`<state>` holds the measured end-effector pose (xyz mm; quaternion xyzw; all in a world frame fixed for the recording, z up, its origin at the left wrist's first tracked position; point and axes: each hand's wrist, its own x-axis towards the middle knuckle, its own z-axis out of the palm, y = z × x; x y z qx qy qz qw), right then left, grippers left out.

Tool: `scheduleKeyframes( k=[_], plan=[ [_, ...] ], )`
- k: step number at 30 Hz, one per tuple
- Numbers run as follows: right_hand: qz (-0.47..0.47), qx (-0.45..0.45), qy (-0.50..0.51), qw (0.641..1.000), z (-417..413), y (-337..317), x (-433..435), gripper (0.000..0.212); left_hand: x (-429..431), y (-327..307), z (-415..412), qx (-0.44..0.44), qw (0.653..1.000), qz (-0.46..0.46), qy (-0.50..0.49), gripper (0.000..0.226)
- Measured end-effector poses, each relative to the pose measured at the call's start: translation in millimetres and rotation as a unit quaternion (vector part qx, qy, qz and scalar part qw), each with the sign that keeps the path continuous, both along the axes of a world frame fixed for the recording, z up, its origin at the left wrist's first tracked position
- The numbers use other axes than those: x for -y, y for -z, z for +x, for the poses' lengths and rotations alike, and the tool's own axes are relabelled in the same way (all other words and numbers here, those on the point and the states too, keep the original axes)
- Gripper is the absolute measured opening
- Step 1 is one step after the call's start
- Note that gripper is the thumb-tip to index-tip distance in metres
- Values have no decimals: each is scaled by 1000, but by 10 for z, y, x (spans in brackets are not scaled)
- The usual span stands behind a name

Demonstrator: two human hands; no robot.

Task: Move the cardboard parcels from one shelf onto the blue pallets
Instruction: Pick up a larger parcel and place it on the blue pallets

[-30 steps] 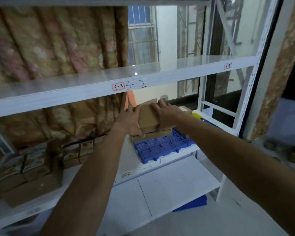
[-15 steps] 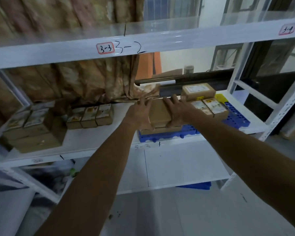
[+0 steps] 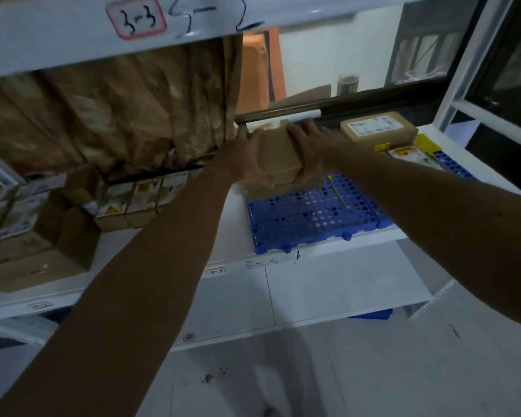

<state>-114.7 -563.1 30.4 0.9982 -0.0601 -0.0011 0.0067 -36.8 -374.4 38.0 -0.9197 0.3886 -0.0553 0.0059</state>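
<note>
A plain brown cardboard parcel (image 3: 278, 153) sits between both my hands at the back of the blue pallet (image 3: 310, 215) on the white shelf. My left hand (image 3: 242, 158) grips its left side and my right hand (image 3: 312, 149) grips its right side. It rests on top of another parcel whose edge shows just below it. More parcels lie on the pallet's right part: a labelled brown one (image 3: 378, 129) stacked above a smaller labelled one (image 3: 406, 153).
On the left of the same shelf (image 3: 232, 260) stand several labelled cartons (image 3: 142, 197) and larger brown boxes (image 3: 39, 251). A patterned curtain (image 3: 112, 115) hangs behind. The upper shelf beam (image 3: 73, 40) runs overhead. A white upright post (image 3: 460, 73) stands at the right.
The view has dropped and moved in closer to the shelf. Both hands stay on the parcel, which now sits lower at the back of the pallet on the stack.
</note>
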Motion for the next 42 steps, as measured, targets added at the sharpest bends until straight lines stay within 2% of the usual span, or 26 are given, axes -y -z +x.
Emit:
scheduleKeyframes(
  k=[5, 9, 12, 18, 28, 42],
  plan=[
    [1, -37, -1, 999, 538, 226, 240, 128, 273, 214, 467, -23, 999, 23, -21, 125],
    [-7, -49, -34, 998, 912, 537, 412, 118, 335, 531, 832, -83, 995, -16, -51, 126],
    [-3, -48, -38, 998, 967, 690, 459, 106, 344, 645, 975, -94, 994, -21, -59, 130],
    [11, -24, -57, 998, 946, 819, 467, 105, 280, 769, 1026, -96, 995, -18, -32, 101],
    [11, -20, -61, 998, 995, 876, 497, 97, 324, 796, 1048, -141, 985, -91, -46, 109],
    [1, -15, -29, 999, 1021, 933, 417, 93, 344, 973, 1187, -167, 981, -75, -63, 108]
  ],
)
